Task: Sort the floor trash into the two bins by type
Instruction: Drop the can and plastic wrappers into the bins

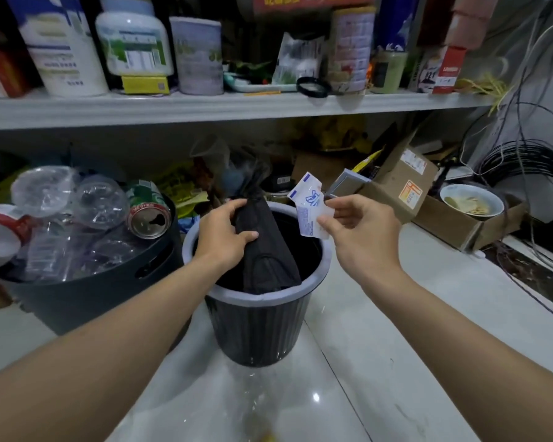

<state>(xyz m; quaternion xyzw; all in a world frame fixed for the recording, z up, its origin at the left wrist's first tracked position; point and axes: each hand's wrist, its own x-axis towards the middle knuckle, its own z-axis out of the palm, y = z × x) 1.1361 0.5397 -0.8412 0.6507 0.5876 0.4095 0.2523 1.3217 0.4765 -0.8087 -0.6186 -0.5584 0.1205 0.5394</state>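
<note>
Black bag gripped by L hand inside bin, prob. clearing room; R hand pinches wrapper over far rim to drop.

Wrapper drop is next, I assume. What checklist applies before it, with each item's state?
1. The right hand pinches the wrapper firmly: ok.
2. Wrapper over the small bin opening: cannot tell, it hangs near the right rim.
3. The left hand grips the black bag: ok.
4. Room left in the small bin: cannot tell, the bag hides the inside.
5. The large bin holds bottles and cans, not wrappers: ok.
</note>
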